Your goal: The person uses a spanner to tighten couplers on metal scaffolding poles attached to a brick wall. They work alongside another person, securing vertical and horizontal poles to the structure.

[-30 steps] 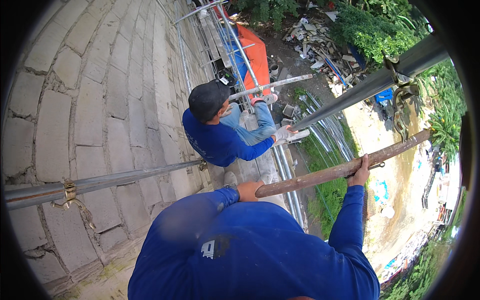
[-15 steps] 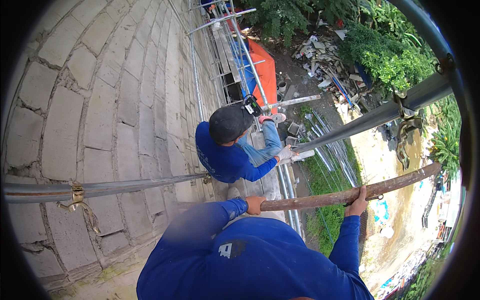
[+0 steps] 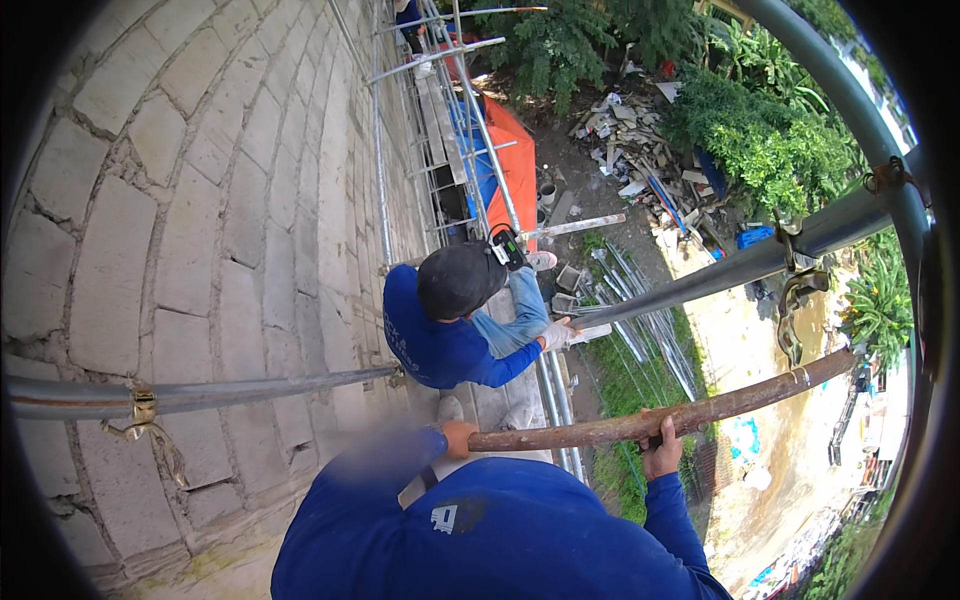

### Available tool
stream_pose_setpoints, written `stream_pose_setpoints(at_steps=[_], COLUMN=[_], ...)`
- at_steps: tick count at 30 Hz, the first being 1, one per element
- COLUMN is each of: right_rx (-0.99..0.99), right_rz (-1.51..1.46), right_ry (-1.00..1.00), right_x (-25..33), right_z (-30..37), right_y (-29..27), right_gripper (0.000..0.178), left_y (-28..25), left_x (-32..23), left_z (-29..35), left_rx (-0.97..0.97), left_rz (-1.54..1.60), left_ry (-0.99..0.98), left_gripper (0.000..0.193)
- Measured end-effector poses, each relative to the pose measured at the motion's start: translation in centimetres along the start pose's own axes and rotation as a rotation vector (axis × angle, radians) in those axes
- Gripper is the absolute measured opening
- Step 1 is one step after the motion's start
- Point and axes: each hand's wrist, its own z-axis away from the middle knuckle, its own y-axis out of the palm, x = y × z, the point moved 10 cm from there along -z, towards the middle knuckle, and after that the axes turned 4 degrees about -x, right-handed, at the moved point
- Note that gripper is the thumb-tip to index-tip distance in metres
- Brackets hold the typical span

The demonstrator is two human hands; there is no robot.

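Observation:
A rusty brown metal pipe [image 3: 590, 432] lies across in front of my body, its far end tipped up toward the right. Its left end is wrapped by my left hand [image 3: 459, 438], close to my chest. Around the pipe's middle, my right hand [image 3: 660, 446] is closed from below, thumb side up. Beyond the pipe sits a co-worker [image 3: 440, 325] in a blue shirt, jeans and dark cap. The co-worker's gloved hand [image 3: 558, 334] rests at the lower end of a grey scaffold tube [image 3: 700, 279].
A block wall [image 3: 190, 300] rises on the left, with a horizontal tube [image 3: 270, 391] and hanging clamp [image 3: 145, 425] before it. Another clamp [image 3: 797, 300] hangs on the right tube. Narrow planks [image 3: 490, 410] lie underfoot. Far below are rubble [image 3: 625, 140], stacked pipes [image 3: 650, 330] and grass.
Both my hands and the rusty pipe have shifted left and slightly down in view. The co-worker also appears lower, and the whole view has shifted a little.

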Motion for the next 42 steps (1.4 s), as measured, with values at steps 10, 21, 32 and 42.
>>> stream_pose_setpoints(at_steps=[10,21,32,42], right_rx=[0.233,0.216,-0.064,-0.288], right_rz=[0.079,0.123,0.054,0.134], right_ry=[0.054,0.091,-0.157,-0.213], right_x=[-0.9,0.0,3.3,5.0], right_z=[2.4,5.0,5.2,5.3], right_y=[2.6,2.9,0.9,-2.7], right_gripper=[0.072,0.076,0.053,0.037], left_y=[0.0,2.3,3.3,3.9], left_x=[2.2,2.2,-1.9,-5.7], left_z=[0.8,-0.7,-5.9,-9.4], left_rx=[-0.023,0.016,0.061,0.108], left_rz=[-0.047,0.032,0.028,0.03], left_ry=[-0.065,-0.014,0.066,0.106], left_gripper=[0.047,0.042,0.044,0.05])
